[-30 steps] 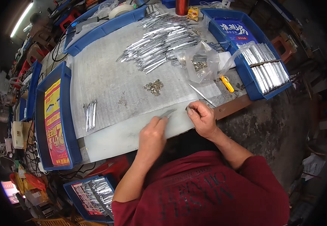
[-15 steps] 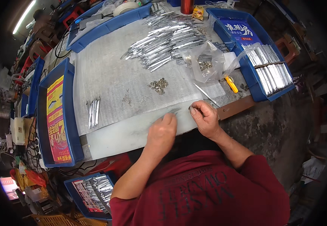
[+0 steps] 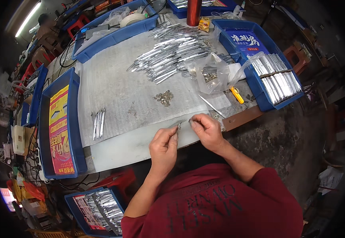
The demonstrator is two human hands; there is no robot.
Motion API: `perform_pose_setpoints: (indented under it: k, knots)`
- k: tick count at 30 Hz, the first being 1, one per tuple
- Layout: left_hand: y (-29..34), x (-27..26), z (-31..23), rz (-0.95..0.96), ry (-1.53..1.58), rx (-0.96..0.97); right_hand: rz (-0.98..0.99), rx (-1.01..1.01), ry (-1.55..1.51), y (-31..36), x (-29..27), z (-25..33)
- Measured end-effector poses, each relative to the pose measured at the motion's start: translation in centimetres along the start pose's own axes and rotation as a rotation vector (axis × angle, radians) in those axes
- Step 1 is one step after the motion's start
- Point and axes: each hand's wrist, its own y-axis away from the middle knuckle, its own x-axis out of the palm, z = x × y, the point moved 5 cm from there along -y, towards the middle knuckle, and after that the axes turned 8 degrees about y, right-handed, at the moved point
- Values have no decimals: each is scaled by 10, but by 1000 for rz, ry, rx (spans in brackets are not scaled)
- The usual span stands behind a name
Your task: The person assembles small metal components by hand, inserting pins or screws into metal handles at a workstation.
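My left hand (image 3: 164, 146) is closed in a pinch at the table's front edge, with the tip of a small metal piece (image 3: 179, 126) showing above the fingers. The rest of that piece is hidden. A short gap to the right, my right hand (image 3: 208, 131) pinches too; a tiny dark bit shows at its fingertips, too small to name. Both hands hover over a pale, smudged sheet (image 3: 120, 146). Beyond them lies a little heap of small brassy metal parts (image 3: 164, 98). Several slim silver metal strips (image 3: 98, 123) lie together on the left.
A large pile of silver strips (image 3: 172, 51) covers the back. Right of it are a clear plastic bag (image 3: 219, 81), a yellow-handled cutter (image 3: 236, 95) and a blue tray (image 3: 261, 105) of stacked strips. Another blue tray (image 3: 76, 131) borders the left; a red cylinder (image 3: 193, 12) stands behind.
My left hand has turned and lifted, so the metal piece now shows at its fingertips. My right hand has shifted slightly left and down. The whole view has tilted a little.
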Motion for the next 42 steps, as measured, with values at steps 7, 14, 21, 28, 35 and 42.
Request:
perform_pose_setpoints:
  k: [7,14,21,28,35,42]
  knots:
    - [6,0,1,-39,121,20,61,67,-162,7,21,12]
    - [14,3,9,-80,261,-35,-35,-72,-123,8,21,24]
    - [16,1,-7,-136,115,178,16,29,-249,18,29,10]
    - [11,-14,-2,-108,246,24,134,227,-425,16,37,5]
    - [-13,-121,20,-442,-324,79,62,144,-261,4,21,-18]
    - [-48,-216,57,-571,-802,14,72,77,-114,3,18,-13]
